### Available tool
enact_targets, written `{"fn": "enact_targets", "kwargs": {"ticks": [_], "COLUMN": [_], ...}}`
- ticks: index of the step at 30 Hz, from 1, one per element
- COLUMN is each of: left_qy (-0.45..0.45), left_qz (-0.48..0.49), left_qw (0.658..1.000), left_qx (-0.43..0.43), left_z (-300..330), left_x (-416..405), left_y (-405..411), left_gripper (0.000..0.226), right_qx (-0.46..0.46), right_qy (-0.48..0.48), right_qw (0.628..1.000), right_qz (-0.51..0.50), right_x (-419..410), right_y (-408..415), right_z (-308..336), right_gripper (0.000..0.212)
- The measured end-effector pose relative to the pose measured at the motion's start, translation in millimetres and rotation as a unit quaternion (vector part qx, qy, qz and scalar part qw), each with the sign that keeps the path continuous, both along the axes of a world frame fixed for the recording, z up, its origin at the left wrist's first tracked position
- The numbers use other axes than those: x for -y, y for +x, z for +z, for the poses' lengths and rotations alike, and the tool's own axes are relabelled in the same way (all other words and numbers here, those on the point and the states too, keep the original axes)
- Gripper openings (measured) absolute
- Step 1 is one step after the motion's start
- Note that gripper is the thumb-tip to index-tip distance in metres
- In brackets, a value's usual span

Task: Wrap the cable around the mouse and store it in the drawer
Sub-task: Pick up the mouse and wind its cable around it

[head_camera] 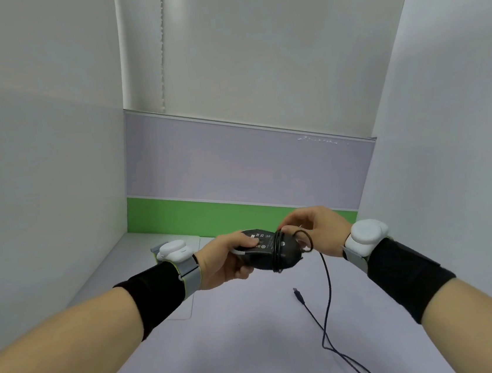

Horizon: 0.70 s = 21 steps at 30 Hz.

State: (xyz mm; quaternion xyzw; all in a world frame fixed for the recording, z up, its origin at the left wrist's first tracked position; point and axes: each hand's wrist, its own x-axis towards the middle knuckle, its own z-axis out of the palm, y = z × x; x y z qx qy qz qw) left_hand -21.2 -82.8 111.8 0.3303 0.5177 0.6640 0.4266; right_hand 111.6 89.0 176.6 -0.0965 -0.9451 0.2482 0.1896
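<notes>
A black mouse (264, 253) is held above the desk with its labelled underside facing me. My left hand (224, 261) grips its left end. A few turns of the black cable (328, 302) circle the mouse's right half. My right hand (317, 230) pinches the cable where it loops off the mouse's right end. The loose part hangs down to the desk, runs toward the bottom edge of the view and comes back to the USB plug (298, 295), which lies on the desk. No drawer is in view.
The pale desk (241, 340) is walled in by white panels left and right and a grey and green partition (238, 187) at the back. A flat pale pad (188, 306) lies on the desk under my left wrist.
</notes>
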Motion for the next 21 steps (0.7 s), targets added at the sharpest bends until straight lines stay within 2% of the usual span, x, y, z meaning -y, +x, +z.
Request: {"fn": "enact_targets", "kwargs": {"ticks": [2,4,6,8,10,16,19,21], "left_qy": [0.028,0.052,0.073,0.096,0.113,0.114,0.117,0.102], "left_qz": [0.004,0.011,0.012,0.017,0.035,0.113,0.167,0.204], "left_qw": [0.999,0.996,0.993,0.989,0.986,0.983,0.975,0.972], "left_qx": [0.038,0.070,0.092,0.107,0.117,0.090,0.083,0.062], "left_z": [1,2,4,7,11,11,7,4], "left_x": [0,-1,-4,-7,-10,-15,-19,-21], "left_y": [1,2,4,3,3,-7,-13,-17], "left_gripper": [0.030,0.035,0.038,0.037,0.032,0.016,0.016,0.023], "right_qx": [-0.017,-0.005,0.023,0.042,0.054,0.057,0.064,0.070], "right_qy": [-0.055,-0.048,-0.015,-0.017,-0.032,-0.043,-0.014,0.005], "right_qw": [0.998,0.999,0.999,0.999,0.998,0.997,0.998,0.997], "right_qz": [0.002,-0.010,-0.020,-0.020,-0.003,-0.016,-0.017,-0.022], "right_x": [1,4,11,18,21,19,21,20], "right_y": [0,1,1,-2,-7,-11,-11,-10], "right_z": [-5,-9,-13,-17,-24,-35,-37,-38], "right_gripper": [0.020,0.028,0.028,0.030,0.022,0.027,0.025,0.024]}}
